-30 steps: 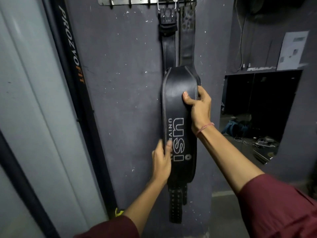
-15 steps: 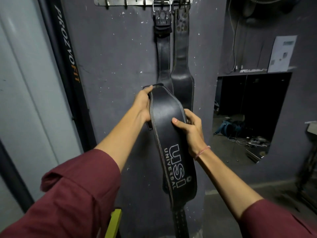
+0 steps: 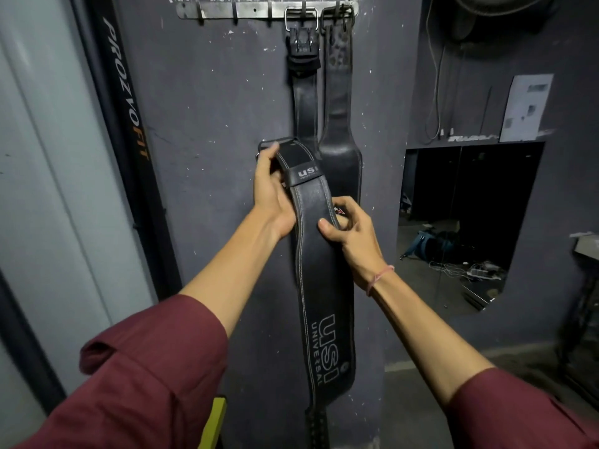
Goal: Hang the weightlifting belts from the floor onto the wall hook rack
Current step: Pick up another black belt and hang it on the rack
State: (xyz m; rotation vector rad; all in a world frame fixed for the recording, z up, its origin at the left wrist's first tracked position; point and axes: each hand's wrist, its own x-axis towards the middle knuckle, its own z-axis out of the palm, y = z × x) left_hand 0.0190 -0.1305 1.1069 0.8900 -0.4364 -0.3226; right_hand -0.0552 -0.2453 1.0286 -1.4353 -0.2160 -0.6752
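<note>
A black USI weightlifting belt [image 3: 327, 306] hangs down in front of the dark wall, held by both hands. My left hand [image 3: 272, 192] grips its buckle end near the top. My right hand [image 3: 350, 231] pinches the belt's right edge a little lower. Two other black belts hang from the metal hook rack [image 3: 246, 9] at the top: one with a steel buckle [image 3: 304, 95] and one to its right [image 3: 340, 124]. Several hooks on the rack's left part are bare.
A black post marked PROZVOFIT [image 3: 126, 102] leans at the left of the wall. A dark opening [image 3: 466, 222] at the right shows cables and clutter on a floor. A paper sheet [image 3: 525, 108] is stuck above it. Something yellow [image 3: 214, 419] sits low by the wall.
My left hand has moved up from the belt's lower edge to its buckle end. My right hand has slid up the belt, and the buckle end now shows the small USI label.
</note>
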